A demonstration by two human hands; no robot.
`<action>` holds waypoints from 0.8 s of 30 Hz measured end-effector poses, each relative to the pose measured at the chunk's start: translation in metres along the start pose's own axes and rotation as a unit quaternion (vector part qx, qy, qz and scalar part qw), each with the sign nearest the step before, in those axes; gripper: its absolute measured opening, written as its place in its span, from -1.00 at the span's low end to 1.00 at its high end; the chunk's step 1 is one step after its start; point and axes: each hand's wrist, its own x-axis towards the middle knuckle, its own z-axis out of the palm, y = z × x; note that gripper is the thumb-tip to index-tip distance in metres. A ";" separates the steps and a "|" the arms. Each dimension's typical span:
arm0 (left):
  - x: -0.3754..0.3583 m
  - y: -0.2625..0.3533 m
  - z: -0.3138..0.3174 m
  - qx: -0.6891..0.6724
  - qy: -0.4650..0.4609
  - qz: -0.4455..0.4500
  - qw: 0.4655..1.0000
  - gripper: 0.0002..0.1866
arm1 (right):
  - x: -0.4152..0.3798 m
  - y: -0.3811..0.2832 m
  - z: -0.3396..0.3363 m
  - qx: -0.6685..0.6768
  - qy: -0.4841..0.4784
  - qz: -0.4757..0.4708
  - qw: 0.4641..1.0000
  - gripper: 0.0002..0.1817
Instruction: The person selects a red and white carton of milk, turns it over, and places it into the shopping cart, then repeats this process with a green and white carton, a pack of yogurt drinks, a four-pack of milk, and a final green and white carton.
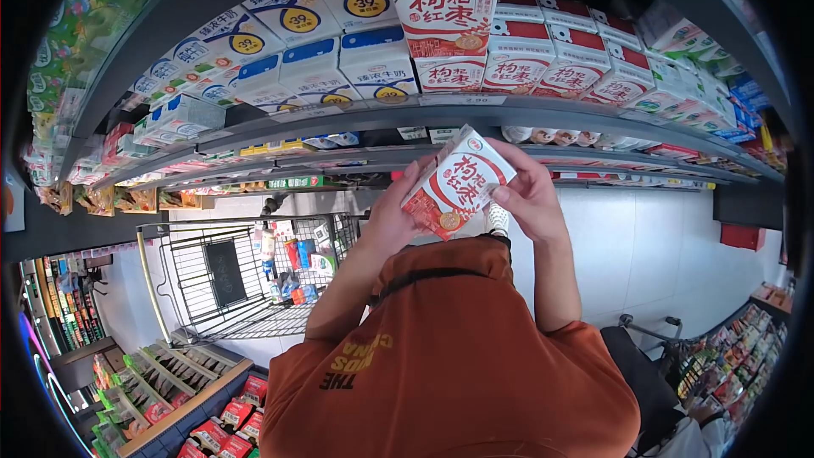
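A white-and-red milk carton point(460, 180) with large red Chinese characters is held tilted in front of my body, between both hands. My left hand point(395, 214) is wrapped round its left side, fingers partly hidden behind it. At the right edge my right hand point(532, 195) grips it, thumb on the front face. Straight ahead on the shelf, a matching carton point(445, 4) stands on top of a row of the same red-and-white cartons point(519, 68).
Blue-and-white milk cartons point(373, 64) fill the shelf's left part. A wire shopping cart point(203, 259) holding several packages stands on the floor at left. Red packages point(239, 414) lie in a low display at bottom left. Another cart point(691, 365) is at the lower right.
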 end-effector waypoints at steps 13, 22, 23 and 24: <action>-0.009 -0.002 -0.012 -0.040 -0.016 0.056 0.997 -0.38 | 0.010 -0.010 0.017 -0.018 -0.014 0.024 0.999 -0.39; -0.014 -0.001 -0.005 -0.020 0.028 0.049 0.998 -0.35 | 0.013 -0.008 0.014 -0.063 -0.034 0.016 0.997 -0.41; -0.014 -0.002 -0.007 -0.020 0.030 0.054 0.998 -0.35 | 0.013 -0.007 0.015 -0.068 -0.023 0.012 0.997 -0.40; -0.013 -0.004 -0.008 -0.019 0.032 0.058 0.998 -0.36 | 0.013 -0.005 0.017 -0.072 -0.012 0.007 0.997 -0.37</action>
